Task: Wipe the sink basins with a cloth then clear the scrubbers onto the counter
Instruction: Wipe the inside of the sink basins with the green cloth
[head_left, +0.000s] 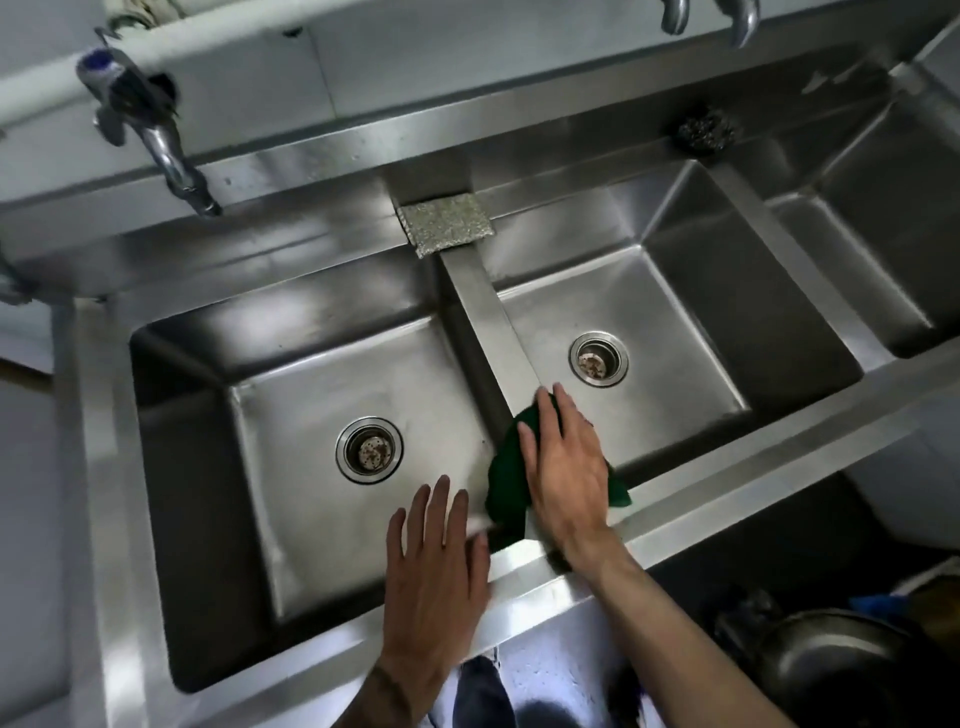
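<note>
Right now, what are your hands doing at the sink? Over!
Right hand flat on green cloth, on the divider. Left hand open at front rim. Flat scrubber and steel wool ball on back ledge, nothing blocking.

Bare forearms behind left hand (436, 566) and right hand (566, 467); dark band-like marking (387, 680) at left wrist; blue-grey trouser leg (483, 691) below sink rim (753, 457).

A commercial kitchen: steel multi-basin sink (519, 332), wall taps (156, 130), scrubbers (445, 223).

Three basins (311, 519) (649, 312) (883, 234), two drain strainers (369, 450) (598, 358), two scrubbers (444, 223) (706, 132), three taps (171, 150) (675, 13) (743, 23), one green cloth (506, 483), two hands (436, 566) (566, 467).
</note>
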